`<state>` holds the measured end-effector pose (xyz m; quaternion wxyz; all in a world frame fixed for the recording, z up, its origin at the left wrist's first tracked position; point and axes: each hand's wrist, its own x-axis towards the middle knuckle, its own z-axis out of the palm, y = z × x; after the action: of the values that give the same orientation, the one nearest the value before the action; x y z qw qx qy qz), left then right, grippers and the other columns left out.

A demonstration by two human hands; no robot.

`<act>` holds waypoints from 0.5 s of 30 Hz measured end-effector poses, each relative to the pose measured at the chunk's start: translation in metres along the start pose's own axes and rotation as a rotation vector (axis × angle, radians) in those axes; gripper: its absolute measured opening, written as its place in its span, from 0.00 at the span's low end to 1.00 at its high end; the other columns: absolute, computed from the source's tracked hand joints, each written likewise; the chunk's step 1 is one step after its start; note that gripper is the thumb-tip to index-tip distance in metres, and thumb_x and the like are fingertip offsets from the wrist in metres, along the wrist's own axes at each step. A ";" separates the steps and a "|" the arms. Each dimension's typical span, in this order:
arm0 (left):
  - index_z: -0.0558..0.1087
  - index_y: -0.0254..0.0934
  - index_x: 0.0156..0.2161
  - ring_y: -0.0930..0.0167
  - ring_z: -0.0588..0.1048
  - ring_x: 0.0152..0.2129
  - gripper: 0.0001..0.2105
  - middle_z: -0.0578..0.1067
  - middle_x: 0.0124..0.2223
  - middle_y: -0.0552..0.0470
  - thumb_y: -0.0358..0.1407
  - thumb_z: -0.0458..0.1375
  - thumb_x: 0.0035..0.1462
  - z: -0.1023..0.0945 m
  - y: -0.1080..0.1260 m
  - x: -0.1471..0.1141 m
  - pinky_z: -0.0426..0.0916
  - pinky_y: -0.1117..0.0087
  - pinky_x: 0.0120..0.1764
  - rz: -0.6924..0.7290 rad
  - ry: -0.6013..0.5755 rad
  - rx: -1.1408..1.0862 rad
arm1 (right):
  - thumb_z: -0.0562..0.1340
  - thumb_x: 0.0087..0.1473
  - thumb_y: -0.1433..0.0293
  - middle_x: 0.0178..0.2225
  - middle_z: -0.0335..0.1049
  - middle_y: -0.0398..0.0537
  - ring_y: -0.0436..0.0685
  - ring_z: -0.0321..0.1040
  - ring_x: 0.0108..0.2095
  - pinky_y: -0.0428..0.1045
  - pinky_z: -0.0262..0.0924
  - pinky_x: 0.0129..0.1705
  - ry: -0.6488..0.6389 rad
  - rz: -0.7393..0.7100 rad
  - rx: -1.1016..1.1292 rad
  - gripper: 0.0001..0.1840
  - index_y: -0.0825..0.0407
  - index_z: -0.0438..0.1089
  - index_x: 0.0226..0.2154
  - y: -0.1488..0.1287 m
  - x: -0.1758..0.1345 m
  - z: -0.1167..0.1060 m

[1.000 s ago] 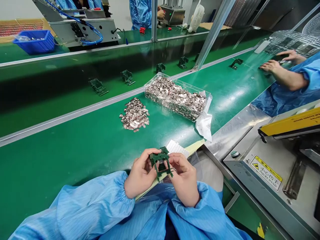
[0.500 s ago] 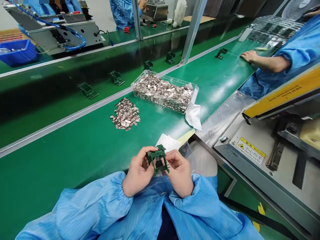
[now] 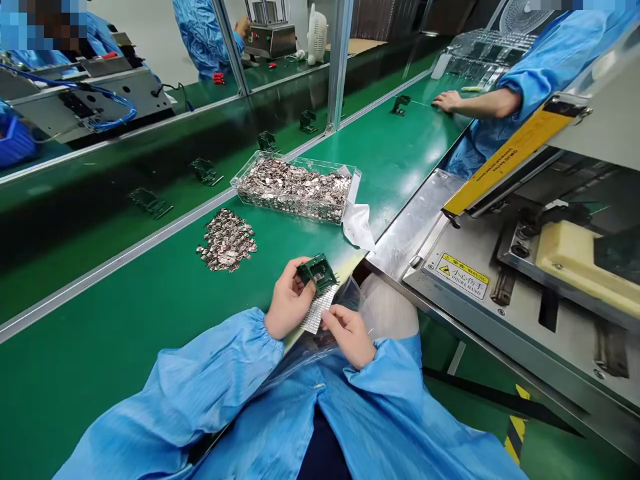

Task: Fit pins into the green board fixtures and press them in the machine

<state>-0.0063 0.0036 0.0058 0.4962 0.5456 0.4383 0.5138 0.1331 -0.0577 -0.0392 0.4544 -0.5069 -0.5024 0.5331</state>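
Observation:
My left hand [image 3: 291,299] is closed around a dark green plastic frame [image 3: 320,272] with an open middle and thin prongs, raised above the bench edge. Below the frame lies a white sheet ruled into small cells [image 3: 314,315], partly covered by it. My right hand [image 3: 351,335] has thumb and forefinger pinched together at that sheet's right edge. Whatever is between those fingertips is too small to make out. Ahead of my hands is a loose pile of small shiny metal pieces [image 3: 227,241], and behind it a clear plastic box [image 3: 295,212] full of similar pieces.
Several green frames, such as one nearby [image 3: 205,171], stand along the far strip beyond a metal rail [image 3: 120,261]. White crumpled paper [image 3: 358,225] lies by the box. At right stands a machine with a warning label [image 3: 463,275]. A co-worker's hand [image 3: 447,101] rests on the bench.
My right hand has let go of the green frame and moved down to the gridded sheet. The left hand has lifted the frame forward and tilted it. The camera view has swung right.

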 end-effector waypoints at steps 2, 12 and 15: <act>0.66 0.36 0.49 0.72 0.74 0.35 0.17 0.74 0.41 0.49 0.34 0.61 0.54 0.003 -0.005 -0.002 0.70 0.73 0.40 0.016 -0.016 0.001 | 0.58 0.57 0.47 0.22 0.70 0.45 0.54 0.67 0.25 0.47 0.64 0.29 -0.006 -0.024 -0.017 0.26 0.52 0.71 0.25 0.001 -0.001 0.007; 0.65 0.37 0.48 0.70 0.75 0.36 0.20 0.74 0.40 0.49 0.42 0.63 0.54 -0.003 -0.006 0.000 0.74 0.67 0.42 -0.034 -0.012 -0.043 | 0.51 0.61 0.57 0.24 0.70 0.48 0.56 0.68 0.27 0.49 0.60 0.32 -0.128 -0.091 -0.291 0.23 0.51 0.68 0.22 0.028 -0.002 -0.004; 0.65 0.38 0.48 0.70 0.76 0.35 0.20 0.73 0.39 0.51 0.42 0.64 0.53 -0.002 -0.004 -0.001 0.75 0.67 0.41 -0.039 0.006 -0.086 | 0.57 0.57 0.66 0.22 0.72 0.45 0.55 0.69 0.24 0.48 0.59 0.29 -0.216 -0.010 -0.411 0.16 0.50 0.70 0.20 0.029 -0.001 -0.013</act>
<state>-0.0083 0.0033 0.0020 0.5278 0.5136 0.4276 0.5242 0.1466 -0.0603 -0.0677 0.2878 -0.5263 -0.6485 0.4686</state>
